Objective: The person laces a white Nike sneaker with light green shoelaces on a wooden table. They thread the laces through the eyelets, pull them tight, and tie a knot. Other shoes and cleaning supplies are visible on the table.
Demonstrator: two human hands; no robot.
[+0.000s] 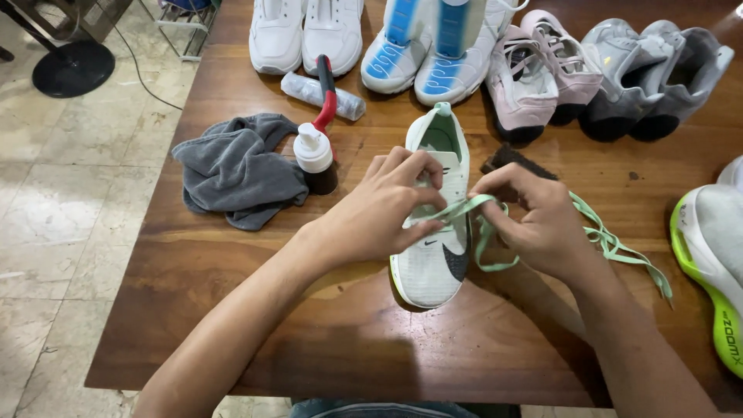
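Note:
A white and pale green sneaker [435, 255] with a dark mark on its side lies in the middle of the brown wooden table [325, 340], toe toward me. My left hand [387, 205] rests over the shoe's lacing area and pinches the pale green shoelace [611, 244]. My right hand [534, 217] sits just right of the shoe and grips the same lace, which loops under it and trails off to the right across the table.
A crumpled grey cloth [236, 170] and a dark bottle with a white cap [316, 159] lie left of the shoe. A red-handled brush [326, 97] and a clear tube [319, 94] are behind them. Several pairs of sneakers [534, 73] line the far edge; a white and neon shoe [716, 263] lies at the right. A dark brush [507, 159] sits behind my right hand.

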